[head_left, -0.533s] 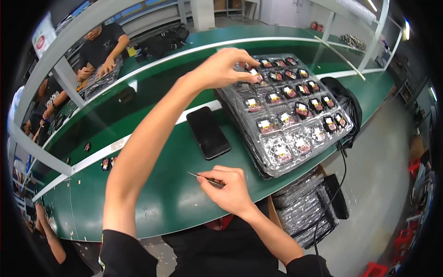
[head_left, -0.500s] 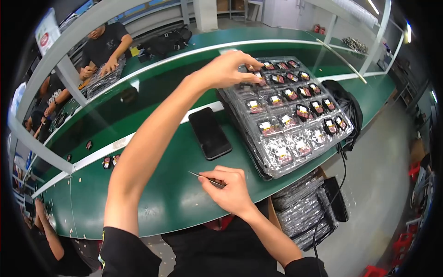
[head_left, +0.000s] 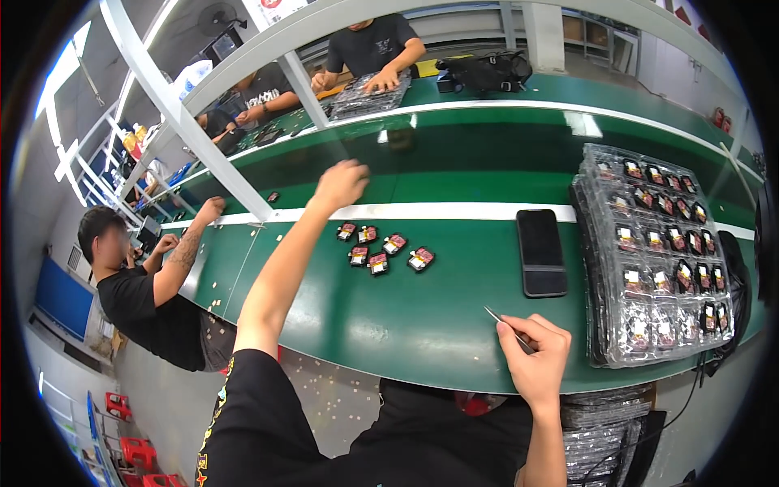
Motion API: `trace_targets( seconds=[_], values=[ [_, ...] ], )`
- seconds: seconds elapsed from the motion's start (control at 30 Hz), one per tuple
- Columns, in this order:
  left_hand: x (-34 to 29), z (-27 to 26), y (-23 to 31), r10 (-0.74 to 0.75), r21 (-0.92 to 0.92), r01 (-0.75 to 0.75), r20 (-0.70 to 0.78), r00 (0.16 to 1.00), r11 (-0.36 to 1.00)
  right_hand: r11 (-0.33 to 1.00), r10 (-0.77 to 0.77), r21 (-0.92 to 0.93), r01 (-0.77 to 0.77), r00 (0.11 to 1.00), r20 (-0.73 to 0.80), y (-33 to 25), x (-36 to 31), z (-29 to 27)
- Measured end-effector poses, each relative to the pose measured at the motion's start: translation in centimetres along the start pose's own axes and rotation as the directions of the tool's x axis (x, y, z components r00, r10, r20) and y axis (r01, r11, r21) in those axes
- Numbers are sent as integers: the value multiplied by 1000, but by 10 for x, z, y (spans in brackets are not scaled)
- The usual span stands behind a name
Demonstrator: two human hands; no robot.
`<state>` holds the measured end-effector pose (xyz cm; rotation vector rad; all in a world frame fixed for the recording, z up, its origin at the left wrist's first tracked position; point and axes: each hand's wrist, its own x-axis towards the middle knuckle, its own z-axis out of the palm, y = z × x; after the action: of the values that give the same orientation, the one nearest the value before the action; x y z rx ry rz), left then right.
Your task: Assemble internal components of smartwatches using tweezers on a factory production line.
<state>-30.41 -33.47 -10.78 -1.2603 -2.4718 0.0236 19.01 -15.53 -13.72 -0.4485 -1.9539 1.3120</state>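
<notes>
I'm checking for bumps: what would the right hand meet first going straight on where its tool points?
Probably the rightmost loose black part on the bench: the tool in the right hand points forward-left toward it. Height is unclear, so it might pass above.

Left hand [head_left: 342, 185]: blurred, its fingertips turned away; whether it holds anything cannot be told.
Pointed tool [head_left: 493, 316]: rear part hidden by the right hand [head_left: 535, 349].
Loose black modules [head_left: 378, 263]: print on all 6 too small to read.
Tray stack [head_left: 597, 329]: lower layers mostly covered by the top tray.
Black bag [head_left: 737, 276]: partly hidden behind the stack, right.
Trays below [head_left: 600, 446]: top hidden under the tabletop [head_left: 438, 341], bottom cut off.
Far co-worker [head_left: 369, 53]: head mostly hidden by a frame bar [head_left: 243, 66].
</notes>
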Motion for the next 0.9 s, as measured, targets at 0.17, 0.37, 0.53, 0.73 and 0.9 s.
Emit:
trace_targets(
  seconds=[0.17, 0.37, 0.53, 0.73, 0.9],
  values=[
    [-75, 24, -86, -304, 28, 304, -1, 953, 952, 998, -6, -59, 6, 1000, -5, 0, 0, 2],
    [-66, -10, -11, -159, -665, 19, -151, 976, 747, 996, 15, -88, -19, 999, -39, 5, -2, -1],
    [-107, -90, 168, 461, -831, -355, -137, 877, 428, 998, 56, 8, -55, 989, -137, 9, -5, -4],
    [-142, -70, 212, 591, -939, -222, -24, 806, 264, 992, 120, 54, -116, 991, -66, 8, 2, 5],
    [-143, -68, 209, 471, -770, -397, -143, 870, 500, 993, 115, 21, -113, 991, -71, 7, 1, 3]
  ],
)
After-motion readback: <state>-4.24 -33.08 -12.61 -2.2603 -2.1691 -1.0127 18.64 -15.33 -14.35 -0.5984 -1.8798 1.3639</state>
